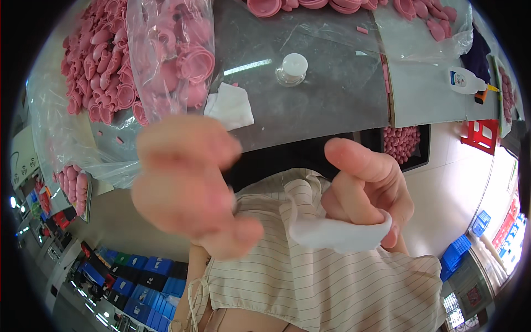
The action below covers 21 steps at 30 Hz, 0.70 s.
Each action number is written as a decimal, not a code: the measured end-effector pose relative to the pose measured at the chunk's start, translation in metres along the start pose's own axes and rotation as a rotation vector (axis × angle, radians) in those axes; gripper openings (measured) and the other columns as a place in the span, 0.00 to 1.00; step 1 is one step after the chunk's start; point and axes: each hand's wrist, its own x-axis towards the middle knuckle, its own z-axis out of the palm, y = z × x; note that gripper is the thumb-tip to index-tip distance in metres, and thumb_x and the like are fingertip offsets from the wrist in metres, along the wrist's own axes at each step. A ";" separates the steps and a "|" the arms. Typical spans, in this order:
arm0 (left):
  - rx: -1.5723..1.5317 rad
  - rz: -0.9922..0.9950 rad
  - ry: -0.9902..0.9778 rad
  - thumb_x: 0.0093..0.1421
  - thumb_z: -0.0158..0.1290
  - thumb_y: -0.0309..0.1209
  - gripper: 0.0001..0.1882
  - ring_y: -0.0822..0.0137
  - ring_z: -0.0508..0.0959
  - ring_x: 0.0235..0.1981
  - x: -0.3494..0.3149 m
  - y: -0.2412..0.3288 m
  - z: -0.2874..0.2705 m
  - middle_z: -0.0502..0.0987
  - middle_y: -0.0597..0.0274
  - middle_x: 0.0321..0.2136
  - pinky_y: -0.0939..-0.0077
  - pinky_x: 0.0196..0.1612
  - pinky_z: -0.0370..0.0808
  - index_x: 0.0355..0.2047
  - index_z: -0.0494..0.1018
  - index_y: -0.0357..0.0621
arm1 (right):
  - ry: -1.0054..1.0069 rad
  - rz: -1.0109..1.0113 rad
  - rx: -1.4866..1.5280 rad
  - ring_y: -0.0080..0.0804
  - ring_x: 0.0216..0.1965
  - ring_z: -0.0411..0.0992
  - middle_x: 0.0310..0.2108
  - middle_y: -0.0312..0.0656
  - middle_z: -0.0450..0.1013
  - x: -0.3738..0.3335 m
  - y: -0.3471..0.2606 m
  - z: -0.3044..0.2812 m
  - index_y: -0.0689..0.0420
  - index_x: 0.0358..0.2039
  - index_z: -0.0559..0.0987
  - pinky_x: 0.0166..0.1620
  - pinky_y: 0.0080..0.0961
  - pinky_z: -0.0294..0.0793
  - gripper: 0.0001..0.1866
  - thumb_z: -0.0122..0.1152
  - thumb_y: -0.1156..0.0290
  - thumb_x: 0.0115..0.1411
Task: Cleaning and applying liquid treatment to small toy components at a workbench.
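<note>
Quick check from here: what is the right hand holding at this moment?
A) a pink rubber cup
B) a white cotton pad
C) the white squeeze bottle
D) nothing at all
B: the right hand pinches a white cotton pad between thumb and fingers, while the white squeeze bottle lies far off on the table.

Open stretch of grey surface point(332, 94) ahead, broken only by a small clear bottle with a white cap point(291, 69) near its middle. To the left, blocked by a folded white cloth point(230, 105) and a bulging clear bag of pink rubber parts point(166, 55), more heaped beside it. Far edge lined with pink caps point(310, 4). To the right, a white glue bottle point(464, 80). Just beyond the near edge, a tray of pink pieces point(404, 141).
</note>
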 end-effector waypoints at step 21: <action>0.665 -0.129 -0.250 0.45 0.56 0.28 0.12 0.71 0.68 0.29 0.037 -0.013 0.017 0.71 0.64 0.27 0.82 0.30 0.64 0.31 0.73 0.37 | 0.163 -0.108 0.153 0.17 0.18 0.58 0.14 0.31 0.59 -0.004 0.001 0.011 0.76 0.54 0.43 0.24 0.15 0.55 0.46 0.61 0.78 0.38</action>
